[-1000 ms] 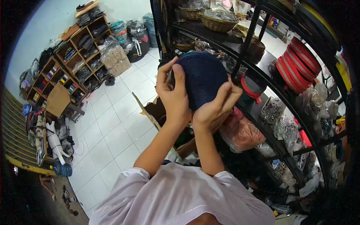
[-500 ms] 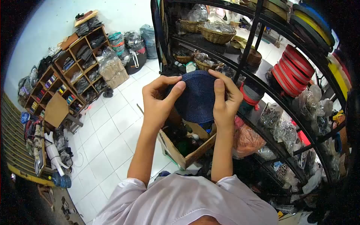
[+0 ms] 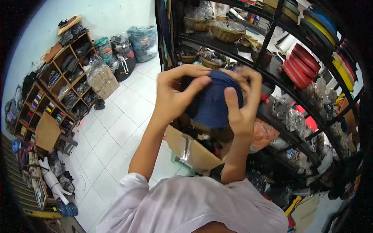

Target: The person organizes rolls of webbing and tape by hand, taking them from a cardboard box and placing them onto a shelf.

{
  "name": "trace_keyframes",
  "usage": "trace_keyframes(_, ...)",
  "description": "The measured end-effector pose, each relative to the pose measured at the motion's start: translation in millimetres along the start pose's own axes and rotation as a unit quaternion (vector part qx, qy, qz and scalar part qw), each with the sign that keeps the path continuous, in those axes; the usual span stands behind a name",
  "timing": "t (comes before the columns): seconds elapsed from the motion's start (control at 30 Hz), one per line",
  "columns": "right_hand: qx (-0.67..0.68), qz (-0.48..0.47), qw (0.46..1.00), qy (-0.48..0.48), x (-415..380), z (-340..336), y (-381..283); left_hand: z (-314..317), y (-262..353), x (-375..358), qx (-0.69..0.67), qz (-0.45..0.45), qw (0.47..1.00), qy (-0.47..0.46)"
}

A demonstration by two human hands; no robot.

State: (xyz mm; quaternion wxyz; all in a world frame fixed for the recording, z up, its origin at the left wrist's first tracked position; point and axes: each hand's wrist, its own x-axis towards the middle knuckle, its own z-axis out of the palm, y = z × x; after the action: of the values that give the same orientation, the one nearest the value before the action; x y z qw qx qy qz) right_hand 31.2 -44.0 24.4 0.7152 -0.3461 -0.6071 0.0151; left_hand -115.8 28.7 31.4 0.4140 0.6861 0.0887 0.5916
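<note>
A dark blue roll of webbing (image 3: 213, 106) is held up in front of my chest, its coiled layers showing along the top edge. My left hand (image 3: 176, 93) grips its left side, with the thumb lying over the face. On the right side, my right hand (image 3: 245, 106) has its thumb against the roll and its fingers curled over the top, slightly blurred. Directly beneath is a cardboard box (image 3: 190, 149) with mixed dark items inside, partly hidden by the roll and my hands.
Black metal shelving (image 3: 268, 37) on the right carries wicker baskets (image 3: 227, 33), a red-and-grey striped webbing roll (image 3: 301, 66) and bagged parts. A wooden cubby shelf (image 3: 64, 83) stands along the left wall. Stuffed bags (image 3: 142, 42) sit on the white tiled floor (image 3: 112, 136).
The roll has turned and tilted in my hands and moved slightly right. My right fingers have shifted over its top. The view has swung a little to the right.
</note>
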Motion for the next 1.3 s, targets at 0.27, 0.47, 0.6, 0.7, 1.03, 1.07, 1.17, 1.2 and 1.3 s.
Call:
trace_keyframes(0.27, -0.023, 0.112, 0.99, 0.08, -13.3, 34.9, -2.2, -11.5, -6.5, -27.7, 0.024, -0.073, 0.99, 0.116)
trace_keyframes(0.47, -0.203, -0.008, 0.968, 0.148, -29.7, 38.2, -9.5, -34.1, -24.2, -28.4, 0.02, -0.051, 0.996, 0.063)
trace_keyframes(0.6, -0.223, -0.087, 0.967, 0.091, -30.1, 3.0, -4.2, -61.4, -5.4, -2.0, 0.084, 0.022, 0.984, -0.155)
trace_keyframes(0.7, -0.204, -0.057, 0.969, 0.126, -30.1, -8.9, -3.7, -50.6, -0.8, 1.2, 0.091, 0.004, 0.986, -0.136)
trace_keyframes(1.03, -0.263, -0.023, 0.941, 0.213, -5.7, -83.8, 11.8, 66.5, -13.7, -11.9, 0.186, 0.019, 0.981, -0.055)
trace_keyframes(1.07, -0.275, -0.037, 0.931, 0.239, -1.9, -92.0, 14.1, 80.5, -17.3, -13.4, 0.176, 0.001, 0.983, -0.055)
trace_keyframes(1.17, -0.261, -0.025, 0.924, 0.278, -2.5, -120.1, 23.4, 117.0, -44.4, -5.9, 0.014, 0.047, 0.999, -0.01)
trace_keyframes(1.2, -0.246, -0.007, 0.925, 0.288, -3.5, -129.3, 25.1, 128.8, -47.5, -4.4, -0.152, -0.021, 0.988, -0.01)
trace_keyframes(1.3, -0.18, 0.011, 0.916, 0.359, -0.8, -134.4, 26.3, 172.0, -50.4, -2.3, -0.202, -0.043, 0.978, 0.016)
